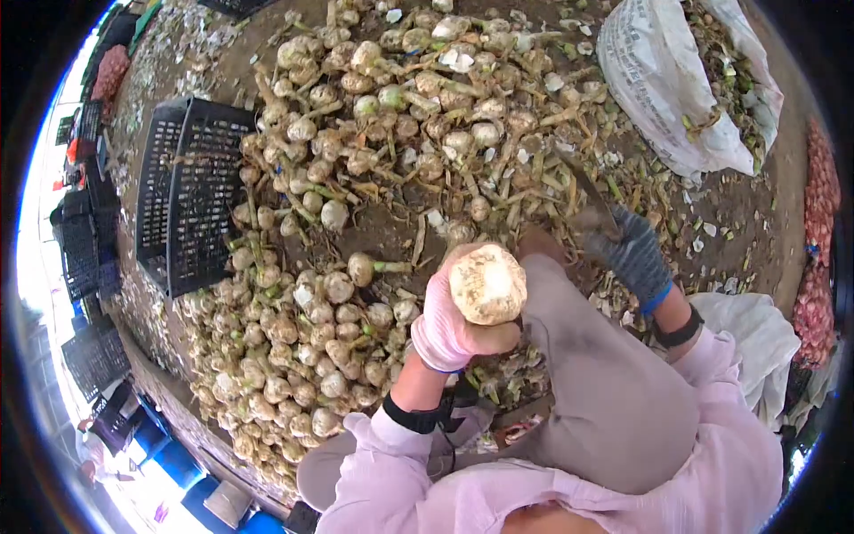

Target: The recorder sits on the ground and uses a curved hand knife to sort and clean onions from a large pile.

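My left hand (447,327), in a pale pink glove, grips a large garlic bulb (488,284) with its trimmed, whitish base facing up. To the right, my right hand (630,250) wears a grey knit glove with a blue cuff and is closed around the handle of a knife (587,183); the blade points up and left, slightly blurred. Beyond both hands spreads a heap of garlic bulbs with stems (427,100). Nearer my left side lies a pile of garlic bulbs (300,360), mostly with short or no stems.
A black plastic crate (190,193) stands left of the heap. At the upper right is a white woven sack (657,87) of plant trimmings; another white sack (750,340) lies by my right arm. Red mesh sacks (817,267) line the right edge. A person (97,454) is at the far lower left.
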`<state>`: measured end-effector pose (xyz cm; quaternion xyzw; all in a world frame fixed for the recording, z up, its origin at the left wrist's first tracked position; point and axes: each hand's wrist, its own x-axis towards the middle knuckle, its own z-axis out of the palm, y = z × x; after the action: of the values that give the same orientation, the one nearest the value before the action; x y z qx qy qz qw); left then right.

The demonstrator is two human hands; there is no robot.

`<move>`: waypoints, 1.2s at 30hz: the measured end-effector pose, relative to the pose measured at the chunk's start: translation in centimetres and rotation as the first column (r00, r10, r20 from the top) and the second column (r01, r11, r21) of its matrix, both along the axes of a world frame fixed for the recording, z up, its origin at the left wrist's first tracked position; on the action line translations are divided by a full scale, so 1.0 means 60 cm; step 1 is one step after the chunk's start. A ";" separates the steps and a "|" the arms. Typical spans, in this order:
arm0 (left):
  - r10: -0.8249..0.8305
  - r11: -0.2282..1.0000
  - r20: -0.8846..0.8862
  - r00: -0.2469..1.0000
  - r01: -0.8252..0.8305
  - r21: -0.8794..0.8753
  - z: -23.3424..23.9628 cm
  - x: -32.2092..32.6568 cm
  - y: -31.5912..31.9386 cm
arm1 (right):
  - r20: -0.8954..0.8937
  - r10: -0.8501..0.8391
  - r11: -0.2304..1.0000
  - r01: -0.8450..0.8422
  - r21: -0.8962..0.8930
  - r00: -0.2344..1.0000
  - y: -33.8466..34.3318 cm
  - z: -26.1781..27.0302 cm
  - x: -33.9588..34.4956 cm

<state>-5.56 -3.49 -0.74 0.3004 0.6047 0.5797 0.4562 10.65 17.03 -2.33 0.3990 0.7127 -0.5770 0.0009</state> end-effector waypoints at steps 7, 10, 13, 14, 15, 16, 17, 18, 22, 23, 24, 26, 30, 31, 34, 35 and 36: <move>-0.341 0.879 -0.834 0.433 -0.169 -0.447 0.017 0.003 0.054 | -0.183 0.055 0.917 -0.122 -0.380 0.982 -0.046 -0.006 -0.016; -0.202 0.952 -0.692 0.693 -0.029 -0.306 0.018 0.007 0.045 | -0.310 0.082 0.964 -0.155 -0.217 0.947 -0.049 -0.008 -0.027; -0.151 0.983 -0.283 0.947 0.114 -0.144 0.015 0.007 0.038 | -0.314 0.364 0.930 -0.323 0.177 0.877 -0.030 0.006 -0.024; -0.186 0.981 -0.525 0.831 0.182 -0.059 0.014 0.005 0.035 | -0.307 0.344 0.939 -0.319 0.131 0.887 -0.017 0.015 -0.020; -0.237 0.963 -0.692 0.681 0.261 -0.072 0.013 0.005 0.033 | -0.199 0.362 0.932 -0.362 0.037 0.911 -0.004 0.020 -0.018; -0.310 0.940 -0.722 0.619 0.312 -0.136 0.013 0.004 0.031 | -0.082 0.399 0.917 -0.398 0.028 0.913 0.012 0.031 -0.012; -0.389 0.911 -0.735 0.556 0.352 -0.216 0.014 0.006 0.028 | 0.024 0.434 0.900 -0.435 0.035 0.901 0.027 0.039 -0.006; -0.462 0.872 -0.742 0.487 0.403 -0.278 0.013 0.006 0.027 | 0.038 0.522 0.848 -0.523 0.087 0.852 0.033 0.040 -0.008; -0.501 0.822 -0.814 0.293 0.456 -0.341 0.011 0.021 0.030 | -0.059 0.717 0.674 -0.668 0.316 0.695 0.037 0.013 -0.018; -0.500 0.815 -0.829 0.252 0.462 -0.351 0.012 0.023 0.031 | 0.067 0.725 0.659 -0.719 0.222 0.686 0.032 -0.001 -0.016; -0.498 0.808 -0.842 0.209 0.464 -0.362 0.016 0.023 0.030 | 0.099 0.742 0.636 -0.742 0.213 0.664 0.033 -0.018 -0.010; -0.471 0.798 -0.874 0.119 0.479 -0.365 0.034 0.010 0.017 | -0.065 0.769 0.627 -0.730 0.273 0.636 0.041 -0.056 0.015; -0.844 0.498 -0.536 -0.011 0.355 -0.791 0.121 -0.073 -0.085 | 0.443 0.804 0.294 -0.913 0.284 0.397 0.073 -0.128 0.143; -0.966 0.259 -0.256 0.045 0.102 -0.960 0.134 -0.099 -0.115 | 0.464 0.734 0.447 -0.867 0.219 0.496 0.077 -0.143 0.181; -0.931 -0.254 0.173 0.323 -0.229 -0.940 0.160 -0.161 -0.197 | 0.601 0.528 0.702 -0.707 0.090 0.600 0.058 -0.192 0.247; -0.900 -0.411 0.357 0.251 -0.215 -0.886 0.137 -0.169 -0.198 | 0.591 0.481 0.737 -0.664 0.127 0.647 0.050 -0.206 0.246; -0.911 -0.228 0.171 0.374 -0.114 -0.967 0.114 -0.170 -0.193 | 0.384 0.472 0.818 -0.556 0.144 0.794 0.037 -0.226 0.230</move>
<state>-15.74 -15.08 6.10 0.3101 0.7360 -0.4220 0.4290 24.48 19.26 -15.88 0.2764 0.8506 -0.3847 0.2283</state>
